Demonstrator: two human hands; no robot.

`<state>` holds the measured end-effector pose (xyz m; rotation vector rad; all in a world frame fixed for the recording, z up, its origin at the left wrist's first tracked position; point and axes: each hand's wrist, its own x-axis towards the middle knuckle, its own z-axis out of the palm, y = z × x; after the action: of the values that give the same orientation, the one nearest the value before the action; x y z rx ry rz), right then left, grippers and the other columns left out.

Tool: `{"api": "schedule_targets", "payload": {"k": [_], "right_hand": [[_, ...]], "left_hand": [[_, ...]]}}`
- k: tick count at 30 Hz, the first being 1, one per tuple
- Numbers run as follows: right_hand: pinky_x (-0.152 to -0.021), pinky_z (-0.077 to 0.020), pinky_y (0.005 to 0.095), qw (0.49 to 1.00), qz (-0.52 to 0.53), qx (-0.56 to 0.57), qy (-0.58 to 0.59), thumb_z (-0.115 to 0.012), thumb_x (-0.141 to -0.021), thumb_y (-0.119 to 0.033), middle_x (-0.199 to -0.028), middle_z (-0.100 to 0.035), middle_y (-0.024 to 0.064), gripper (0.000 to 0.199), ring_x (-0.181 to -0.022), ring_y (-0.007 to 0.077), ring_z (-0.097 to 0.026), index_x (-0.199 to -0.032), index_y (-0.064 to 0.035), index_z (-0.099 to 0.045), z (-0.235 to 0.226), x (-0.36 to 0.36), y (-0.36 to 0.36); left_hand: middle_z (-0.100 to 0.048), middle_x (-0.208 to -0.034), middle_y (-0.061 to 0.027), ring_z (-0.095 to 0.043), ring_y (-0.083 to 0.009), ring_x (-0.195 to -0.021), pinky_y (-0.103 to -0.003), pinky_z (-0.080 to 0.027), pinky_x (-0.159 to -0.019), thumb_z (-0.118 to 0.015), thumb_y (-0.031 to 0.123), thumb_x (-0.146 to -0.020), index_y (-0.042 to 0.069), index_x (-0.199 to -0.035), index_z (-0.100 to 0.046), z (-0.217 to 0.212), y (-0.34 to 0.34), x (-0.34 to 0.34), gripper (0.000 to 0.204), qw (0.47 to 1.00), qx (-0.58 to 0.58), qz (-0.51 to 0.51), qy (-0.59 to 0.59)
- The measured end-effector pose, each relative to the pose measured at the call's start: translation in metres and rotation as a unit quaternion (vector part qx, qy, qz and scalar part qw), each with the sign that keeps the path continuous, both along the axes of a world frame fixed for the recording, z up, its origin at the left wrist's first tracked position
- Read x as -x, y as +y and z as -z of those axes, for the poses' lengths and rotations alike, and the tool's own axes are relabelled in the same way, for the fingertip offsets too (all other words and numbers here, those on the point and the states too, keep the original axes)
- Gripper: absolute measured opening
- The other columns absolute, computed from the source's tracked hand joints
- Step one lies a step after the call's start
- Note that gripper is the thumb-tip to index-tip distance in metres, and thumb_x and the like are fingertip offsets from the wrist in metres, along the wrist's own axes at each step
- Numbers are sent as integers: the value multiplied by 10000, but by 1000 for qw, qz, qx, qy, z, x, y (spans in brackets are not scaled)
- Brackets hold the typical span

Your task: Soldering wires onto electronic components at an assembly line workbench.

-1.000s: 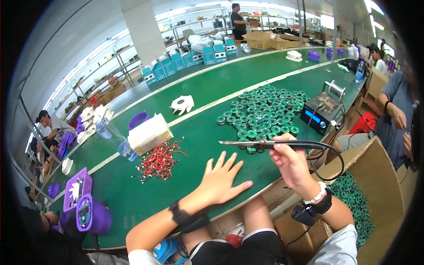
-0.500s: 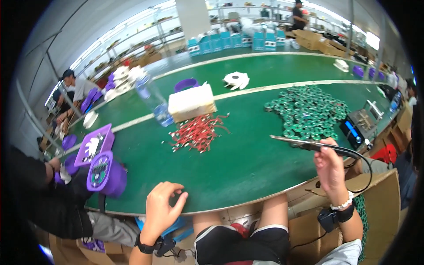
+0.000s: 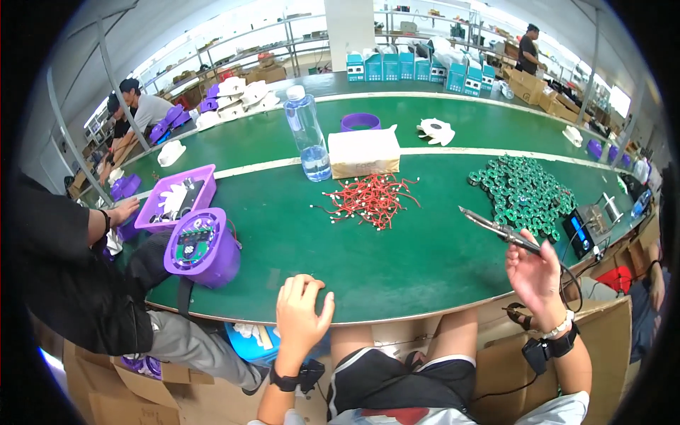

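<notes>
Left hand: the left hand (image 3: 301, 312) is laid on the near edge of the green table (image 3: 397, 262), with the fingers curled over the rim. Nothing is held in it. A black wrist strap (image 3: 292, 379) is worn below it.

Right hand: the right hand (image 3: 536, 273) is raised just past the near edge of the table, toward its right end. The palm is open and the fingers are loosely spread; the soldering iron (image 3: 496, 228) is carried at the top of the hand. How tightly it is gripped cannot be told.

Soldering iron: it is held nearly level, with the metal tip pointed to the left over the table surface. A black cable (image 3: 575, 280) is led from its back end toward the right.

Red wires: a loose pile of red wires (image 3: 370, 200) is spread in the middle of the table, well apart from both hands.

Green coils: a large heap of small green coils (image 3: 524, 195) is lying toward the right end, just behind the iron.

Soldering station: a dark box with a blue screen (image 3: 582, 234) is placed at the right edge.

Far side of the pile: a clear water bottle (image 3: 306, 134) and a pale cardboard box (image 3: 365, 151) are standing side by side.

Left end: a round purple housing (image 3: 202, 248) is placed near the near edge, with a purple tray (image 3: 177, 198) behind it. A person in a black shirt (image 3: 64, 262) is seated there.
</notes>
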<state>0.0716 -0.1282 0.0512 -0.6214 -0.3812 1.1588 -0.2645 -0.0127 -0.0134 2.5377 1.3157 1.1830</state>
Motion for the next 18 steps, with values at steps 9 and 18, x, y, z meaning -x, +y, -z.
{"api": "schedule_targets", "payload": {"k": [9,18], "right_hand": [[-676,-467,240,966,229,105,-58,-526,-826,-232,-871,-550,79,293,-734,160,-535,-1000,4,-511,47,36,2],[-898,-457,361,920,197,29,338,-508,-813,-42,-1044,-541,237,260,-986,339,-529,-1016,117,-471,59,45,22]], "left_hand": [[-508,-846,-89,-494,-257,-790,-362,-395,-677,-622,174,-699,36,-795,-563,-3,0,4,178,999,21,24,-29],[-535,-836,-96,-523,-267,-792,-363,-417,-682,-623,128,-682,28,-788,-580,-3,1,22,152,992,87,31,-86]]}}
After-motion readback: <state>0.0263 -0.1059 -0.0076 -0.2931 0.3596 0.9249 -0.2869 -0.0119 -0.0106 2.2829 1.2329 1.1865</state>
